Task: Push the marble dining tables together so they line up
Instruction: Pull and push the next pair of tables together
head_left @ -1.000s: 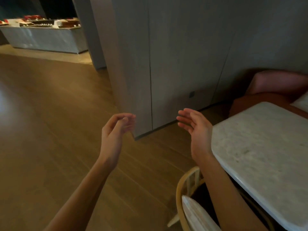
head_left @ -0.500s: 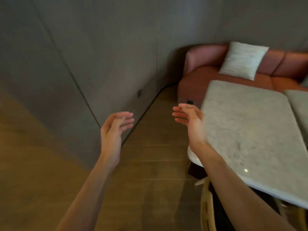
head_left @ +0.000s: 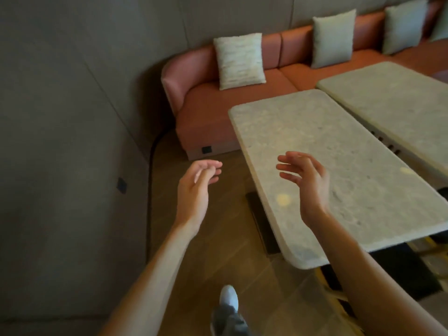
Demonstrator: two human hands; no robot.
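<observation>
Two pale marble tables stand side by side in front of a bench. The near marble table (head_left: 327,151) runs from the middle to the lower right. The far marble table (head_left: 397,100) lies to its right, with a narrow gap between them and its end set further back. My right hand (head_left: 308,183) hovers above the near table's left part, fingers loosely spread, holding nothing. Over the wooden floor, left of that table's edge, my left hand (head_left: 196,187) is raised with relaxed fingers and holds nothing.
A terracotta bench sofa (head_left: 218,112) with pale cushions (head_left: 238,60) runs behind the tables. A grey panelled wall (head_left: 72,117) closes the left side. A dark floor plate (head_left: 263,226) lies under the near table. Part of a wooden chair (head_left: 334,294) shows below its near end. My shoe (head_left: 228,301) is on the floor.
The view has swung right and down, from the open floor and wall onto both tables and the bench. My right hand now hovers over the near table; both hands stay empty.
</observation>
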